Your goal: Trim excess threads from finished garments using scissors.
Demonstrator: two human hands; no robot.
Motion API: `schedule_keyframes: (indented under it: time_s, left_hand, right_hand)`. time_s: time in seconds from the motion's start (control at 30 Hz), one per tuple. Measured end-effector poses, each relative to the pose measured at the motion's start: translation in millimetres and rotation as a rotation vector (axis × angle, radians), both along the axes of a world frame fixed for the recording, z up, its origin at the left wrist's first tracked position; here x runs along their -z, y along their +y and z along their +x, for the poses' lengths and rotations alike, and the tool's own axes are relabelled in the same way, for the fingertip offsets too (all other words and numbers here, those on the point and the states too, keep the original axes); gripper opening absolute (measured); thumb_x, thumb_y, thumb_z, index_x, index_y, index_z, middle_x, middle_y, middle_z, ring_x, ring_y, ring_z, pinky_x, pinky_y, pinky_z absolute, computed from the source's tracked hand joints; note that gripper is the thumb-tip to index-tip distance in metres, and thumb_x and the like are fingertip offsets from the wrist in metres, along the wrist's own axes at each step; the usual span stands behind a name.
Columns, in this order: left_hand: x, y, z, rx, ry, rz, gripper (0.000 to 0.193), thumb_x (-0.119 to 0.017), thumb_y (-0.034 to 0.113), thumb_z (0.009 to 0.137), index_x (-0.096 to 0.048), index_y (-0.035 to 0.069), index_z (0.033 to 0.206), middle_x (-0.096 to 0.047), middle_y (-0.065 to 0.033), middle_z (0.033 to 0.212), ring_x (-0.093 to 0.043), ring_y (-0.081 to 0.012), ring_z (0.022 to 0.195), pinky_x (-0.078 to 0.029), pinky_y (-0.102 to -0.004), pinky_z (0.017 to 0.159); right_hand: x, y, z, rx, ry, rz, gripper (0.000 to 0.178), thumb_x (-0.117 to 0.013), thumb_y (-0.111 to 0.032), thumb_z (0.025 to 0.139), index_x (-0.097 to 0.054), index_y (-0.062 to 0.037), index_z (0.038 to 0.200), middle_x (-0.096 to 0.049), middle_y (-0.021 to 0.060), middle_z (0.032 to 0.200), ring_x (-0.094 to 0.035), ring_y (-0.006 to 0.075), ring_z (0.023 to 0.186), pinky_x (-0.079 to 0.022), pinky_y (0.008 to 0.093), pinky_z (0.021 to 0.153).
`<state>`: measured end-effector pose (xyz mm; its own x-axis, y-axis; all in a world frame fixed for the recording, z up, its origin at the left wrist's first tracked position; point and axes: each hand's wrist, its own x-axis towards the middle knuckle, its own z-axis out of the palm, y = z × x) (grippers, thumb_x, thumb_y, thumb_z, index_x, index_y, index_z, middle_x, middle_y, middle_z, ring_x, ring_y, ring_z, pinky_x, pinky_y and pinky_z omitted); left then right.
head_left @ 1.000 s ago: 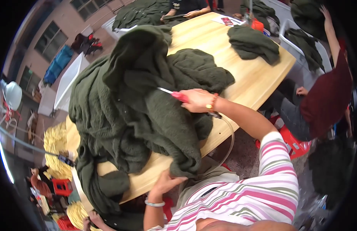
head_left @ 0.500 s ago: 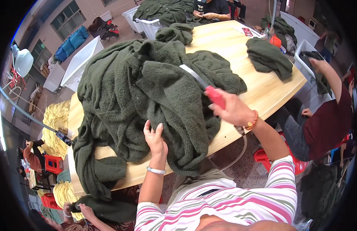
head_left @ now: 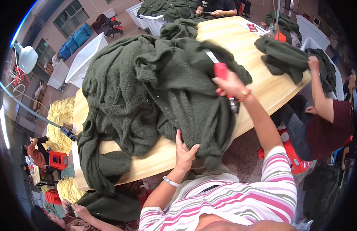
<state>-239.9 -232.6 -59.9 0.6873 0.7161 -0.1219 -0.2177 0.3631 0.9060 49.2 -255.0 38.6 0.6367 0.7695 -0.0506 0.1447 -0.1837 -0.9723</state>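
A dark green knitted sweater (head_left: 186, 104) lies spread over the near edge of the table, its lower part hanging toward me. My right hand (head_left: 233, 85) is closed around the red handle of a tool (head_left: 220, 71) with a flat, pale metal blade and a black rear end. The blade rests on or just over the sweater's far part; I cannot tell which. At the sweater's near edge is my left hand (head_left: 185, 156), thumb and forefinger spread apart against the cloth. Its other fingers are partly hidden. More green knitwear (head_left: 120, 88) is heaped to the left.
The wooden table (head_left: 220, 32) also bears a folded green garment (head_left: 280, 56) at right, held by a seated co-worker (head_left: 326, 119). White bins (head_left: 84, 59) stand beyond the left edge. A lamp (head_left: 26, 57) hangs at far left. A co-worker's hands (head_left: 80, 211) hold green cloth at lower left.
The sweater has shifted and spread to the right. My right hand and tool have moved up and right, my left hand to the right. The co-worker at right has taken hold of the folded garment.
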Motion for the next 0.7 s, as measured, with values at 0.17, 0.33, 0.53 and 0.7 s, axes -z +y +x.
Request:
schedule_keyframes:
  time_s: [0.17,0.33,0.53,0.7]
  left_hand:
    - [7.0,21.2,-1.5,0.345,0.348,0.161,0.088,-0.071,0.003,0.077,-0.016,0.007,0.146,-0.054,-0.0141,0.111,-0.060,-0.0139,0.080,-0.052,-0.0266,0.069]
    - [6.9,94.7,2.1,-0.172,0.260,0.591,0.037,-0.068,0.005,0.082,-0.056,0.003,0.117,-0.058,-0.0035,0.097,-0.054,-0.0048,0.069,-0.046,-0.0177,0.054]
    - [-15.2,158.2,28.4,-0.231,0.206,0.260,0.046,-0.068,0.006,0.082,-0.048,0.002,0.124,-0.059,-0.0074,0.096,-0.059,-0.0105,0.066,-0.047,-0.0205,0.052]
    - [-6.1,176.8,49.1,-0.123,0.036,-0.234,0.037,-0.066,0.001,0.082,-0.046,0.006,0.113,-0.058,-0.0045,0.085,-0.055,-0.0117,0.057,-0.043,-0.0201,0.044]
  right_hand:
    - [40.0,-81.2,47.7,0.307,-0.019,-0.124,0.028,-0.060,-0.018,0.088,-0.047,-0.0009,0.107,-0.058,0.0081,0.071,-0.062,0.0162,0.053,-0.050,0.0257,0.042]
    - [25.6,-131.4,13.5,0.171,-0.081,-0.055,0.045,-0.056,-0.012,0.090,-0.042,-0.0024,0.131,-0.060,0.0072,0.105,-0.062,0.0111,0.060,-0.047,0.0231,0.043]
    - [-14.5,-78.3,-69.3,-0.473,-0.093,0.006,0.048,-0.054,-0.004,0.089,-0.041,-0.0068,0.135,-0.054,0.0077,0.120,-0.059,0.0105,0.089,-0.053,0.0264,0.070]
    - [-0.8,-0.1,-73.9,-0.706,-0.098,-0.302,0.030,-0.057,-0.019,0.087,-0.046,-0.0044,0.111,-0.058,0.0051,0.064,-0.057,0.0128,0.052,-0.048,0.0282,0.048]
